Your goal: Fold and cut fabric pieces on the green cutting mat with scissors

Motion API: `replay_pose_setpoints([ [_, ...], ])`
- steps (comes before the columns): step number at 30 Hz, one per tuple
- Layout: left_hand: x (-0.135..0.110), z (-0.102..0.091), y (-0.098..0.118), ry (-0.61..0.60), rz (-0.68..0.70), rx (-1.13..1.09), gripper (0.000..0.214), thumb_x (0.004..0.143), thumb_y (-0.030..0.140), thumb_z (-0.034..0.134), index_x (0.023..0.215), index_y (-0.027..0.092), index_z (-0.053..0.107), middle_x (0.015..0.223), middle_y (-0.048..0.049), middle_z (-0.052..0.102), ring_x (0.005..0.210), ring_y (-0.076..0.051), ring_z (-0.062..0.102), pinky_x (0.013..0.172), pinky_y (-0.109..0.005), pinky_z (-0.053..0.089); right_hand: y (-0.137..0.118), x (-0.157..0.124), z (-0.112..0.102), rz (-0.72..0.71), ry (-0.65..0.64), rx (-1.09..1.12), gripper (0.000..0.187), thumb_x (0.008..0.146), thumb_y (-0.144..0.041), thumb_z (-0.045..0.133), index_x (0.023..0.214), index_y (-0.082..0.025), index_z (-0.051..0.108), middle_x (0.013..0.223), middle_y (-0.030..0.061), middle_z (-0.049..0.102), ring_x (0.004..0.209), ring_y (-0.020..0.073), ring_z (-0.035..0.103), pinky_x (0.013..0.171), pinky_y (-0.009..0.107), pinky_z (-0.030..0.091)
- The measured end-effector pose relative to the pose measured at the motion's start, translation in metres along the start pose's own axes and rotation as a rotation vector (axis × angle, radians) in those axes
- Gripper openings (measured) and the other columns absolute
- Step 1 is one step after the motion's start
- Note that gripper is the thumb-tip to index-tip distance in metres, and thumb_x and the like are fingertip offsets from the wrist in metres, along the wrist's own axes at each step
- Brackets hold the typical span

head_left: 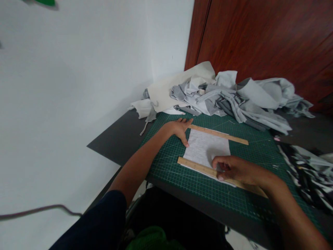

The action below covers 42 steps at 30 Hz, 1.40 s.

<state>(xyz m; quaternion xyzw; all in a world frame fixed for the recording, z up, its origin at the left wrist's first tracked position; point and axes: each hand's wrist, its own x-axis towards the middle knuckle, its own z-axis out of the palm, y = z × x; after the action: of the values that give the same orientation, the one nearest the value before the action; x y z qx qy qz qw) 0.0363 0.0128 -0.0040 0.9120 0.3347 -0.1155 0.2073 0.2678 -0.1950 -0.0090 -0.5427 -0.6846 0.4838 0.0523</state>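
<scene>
A piece of light grey fabric [205, 146] lies flat on a green cutting mat [166, 173]. One wooden ruler [218, 133] crosses its far edge and a second wooden ruler [195, 165] lies along its near edge. My left hand [181, 130] rests open with fingers spread, its fingertips by the far ruler's left end and its thumb at the fabric's left edge. Over the near ruler, my right hand [235, 169] is curled, thumb and index finger on either side of it. The palm and remaining fingers of that hand are partly hidden.
A heap of grey and cream fabric pieces [223, 93] covers the table's back edge. Black-and-white patterned cloth [309, 173] lies at the right. A white wall [91, 86] stands close on the left, and a reddish wooden panel [255, 38] behind.
</scene>
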Motion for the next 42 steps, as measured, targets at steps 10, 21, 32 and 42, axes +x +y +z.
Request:
replay_pose_setpoints([
  [10, -0.005, -0.003, 0.008, -0.043, -0.046, 0.029, 0.163, 0.041, 0.064, 0.089, 0.163, 0.016, -0.008, 0.17, -0.0155, -0.001, 0.156, -0.041, -0.004, 0.126, -0.051, 0.009, 0.0, 0.0, -0.001, 0.013, 0.003, -0.018, 0.013, 0.08, -0.029, 0.071, 0.088, -0.022, 0.063, 0.074, -0.0036, 0.048, 0.073, 0.0162, 0.049, 0.063, 0.026, 0.035],
  [21, -0.006, -0.004, 0.01, -0.049, -0.062, 0.011, 0.164, 0.038, 0.062, 0.09, 0.163, 0.016, -0.006, 0.17, -0.015, -0.003, 0.155, -0.042, -0.006, 0.127, -0.052, 0.01, 0.003, 0.002, 0.0, -0.007, 0.003, 0.013, 0.014, 0.08, -0.032, 0.071, 0.087, -0.021, 0.065, 0.072, -0.004, 0.048, 0.071, 0.0158, 0.048, 0.062, 0.025, 0.034],
  [32, 0.003, 0.003, -0.002, -0.015, 0.009, 0.041, 0.163, 0.039, 0.07, 0.088, 0.163, 0.021, -0.005, 0.171, -0.0136, 0.001, 0.155, -0.045, -0.001, 0.126, -0.055, 0.013, 0.011, 0.006, 0.001, -0.053, 0.02, 0.0, 0.018, 0.082, -0.037, 0.073, 0.088, -0.021, 0.067, 0.073, -0.0035, 0.051, 0.072, 0.0162, 0.051, 0.063, 0.026, 0.035],
  [42, 0.009, 0.008, -0.008, -0.002, 0.027, 0.055, 0.158, 0.042, 0.064, 0.089, 0.163, 0.021, -0.003, 0.171, -0.0143, 0.002, 0.155, -0.045, -0.001, 0.125, -0.058, 0.015, 0.015, 0.007, 0.001, -0.042, 0.036, -0.01, 0.019, 0.082, -0.038, 0.074, 0.089, -0.021, 0.067, 0.074, -0.0034, 0.052, 0.071, 0.0157, 0.05, 0.062, 0.025, 0.034],
])
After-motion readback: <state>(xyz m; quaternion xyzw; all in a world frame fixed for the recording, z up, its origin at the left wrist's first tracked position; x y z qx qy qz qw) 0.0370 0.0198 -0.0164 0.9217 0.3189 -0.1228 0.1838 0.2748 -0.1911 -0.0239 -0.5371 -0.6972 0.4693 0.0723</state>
